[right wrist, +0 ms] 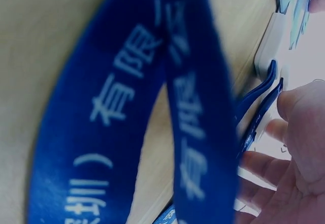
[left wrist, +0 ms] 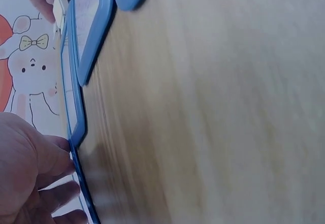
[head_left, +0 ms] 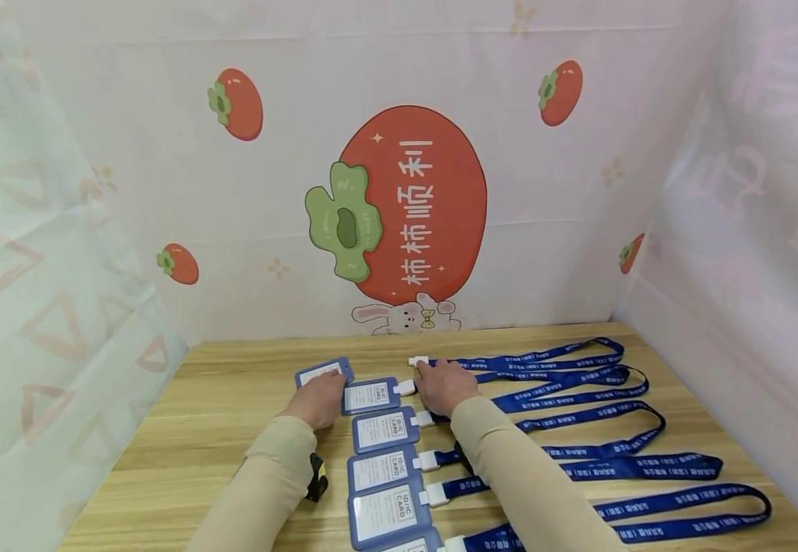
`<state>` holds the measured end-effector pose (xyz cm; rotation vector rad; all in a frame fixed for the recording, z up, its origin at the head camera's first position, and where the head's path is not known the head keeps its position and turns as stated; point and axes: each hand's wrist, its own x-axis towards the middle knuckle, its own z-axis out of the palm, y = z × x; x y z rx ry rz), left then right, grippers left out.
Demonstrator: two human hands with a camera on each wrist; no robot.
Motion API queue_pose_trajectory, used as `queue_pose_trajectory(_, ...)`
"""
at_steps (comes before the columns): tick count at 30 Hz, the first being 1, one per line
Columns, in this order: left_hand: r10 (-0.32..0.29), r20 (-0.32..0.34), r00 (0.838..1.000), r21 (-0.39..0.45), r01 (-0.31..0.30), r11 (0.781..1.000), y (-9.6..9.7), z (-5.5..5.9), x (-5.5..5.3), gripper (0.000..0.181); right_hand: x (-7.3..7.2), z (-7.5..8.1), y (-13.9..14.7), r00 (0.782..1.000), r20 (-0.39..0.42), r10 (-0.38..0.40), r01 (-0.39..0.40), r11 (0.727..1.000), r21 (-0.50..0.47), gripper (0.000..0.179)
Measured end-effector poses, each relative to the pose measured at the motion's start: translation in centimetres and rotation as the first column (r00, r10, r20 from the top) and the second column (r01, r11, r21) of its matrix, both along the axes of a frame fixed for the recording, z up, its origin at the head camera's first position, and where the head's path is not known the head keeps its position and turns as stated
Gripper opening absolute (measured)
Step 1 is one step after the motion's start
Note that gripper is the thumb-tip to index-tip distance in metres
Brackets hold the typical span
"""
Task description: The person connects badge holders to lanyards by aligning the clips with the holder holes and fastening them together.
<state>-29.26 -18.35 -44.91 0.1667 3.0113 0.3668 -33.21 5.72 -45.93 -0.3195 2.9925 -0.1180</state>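
Observation:
Several blue ID card holders (head_left: 385, 429) lie in a column on the wooden table (head_left: 198, 429), each clipped to a blue printed lanyard (head_left: 564, 399) running off to the right. My left hand (head_left: 319, 399) rests with relaxed fingers on the far holders, between the loose top holder (head_left: 324, 372) and the second one (head_left: 371, 395). In the left wrist view its fingers (left wrist: 35, 173) lie along a holder's edge (left wrist: 71, 107). My right hand (head_left: 443, 383) lies on the far lanyards beside a white clip (head_left: 419, 360). In the right wrist view its fingers (right wrist: 299, 148) are spread behind a lanyard (right wrist: 127, 107).
Printed cloth walls (head_left: 405, 199) close in the table at the back and both sides. Lanyard loops cover the right half up to the right wall. Bare wood (head_left: 185, 399) shows on the left. A small black device (head_left: 316, 477) sits at my left wrist.

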Motion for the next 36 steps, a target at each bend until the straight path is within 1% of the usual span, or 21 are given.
queue_pose_trajectory(5, -0.005, -0.012, 1.0, -0.038, 0.005, 0.999, 0.5, -0.1, -0.5, 0.043, -0.1, -0.1, -0.3, 1.0, -0.004, -0.004, 0.004, 1.0, 0.0, 0.051)
queue_pose_trajectory(7, -0.001, -0.007, 1.0, -0.049, 0.001, 0.999, 0.7, -0.1, -0.6, 0.043, -0.1, 0.0, -0.4, 1.0, -0.004, -0.001, 0.001, 1.0, -0.012, 0.051)
queue_pose_trajectory(13, 0.022, 0.025, 0.999, -0.008, -0.022, 1.0, 1.2, 0.2, -0.6, 0.044, -0.2, 0.1, -0.9, 0.999, 0.003, 0.052, -0.052, 0.998, -0.038, 0.047)
queue_pose_trajectory(19, -0.015, 0.009, 1.0, -0.008, 0.015, 1.0, 1.6, 0.2, -0.7, 0.043, -0.2, 0.2, -1.4, 0.997, 0.049, 0.053, -0.05, 0.997, -0.062, 0.05)
queue_pose_trajectory(22, -0.018, 0.008, 1.0, -0.001, 0.018, 1.0, 1.9, 0.2, -0.7, 0.043, -0.2, 0.2, -1.6, 0.997, 0.063, 0.049, -0.046, 0.997, -0.059, 0.05)
queue_pose_trajectory(29, 0.038, 0.038, 0.999, 0.115, -0.042, 0.992, 2.7, -0.1, -0.7, 0.043, 0.1, 0.6, -2.0, 0.996, 0.065, 0.055, -0.051, 0.997, -0.059, 0.049)
queue_pose_trajectory(31, 0.028, 0.034, 0.999, 0.111, -0.031, 0.993, 2.9, -0.1, -0.7, 0.043, 0.2, 0.7, -2.1, 0.996, 0.069, 0.063, -0.059, 0.997, -0.057, 0.049)
queue_pose_trajectory(36, -0.024, 0.027, 0.999, 0.059, 0.023, 0.998, 3.4, -0.1, -1.0, 0.042, 0.1, 0.6, -2.4, 0.995, 0.078, 0.065, -0.06, 0.996, -0.063, 0.049)
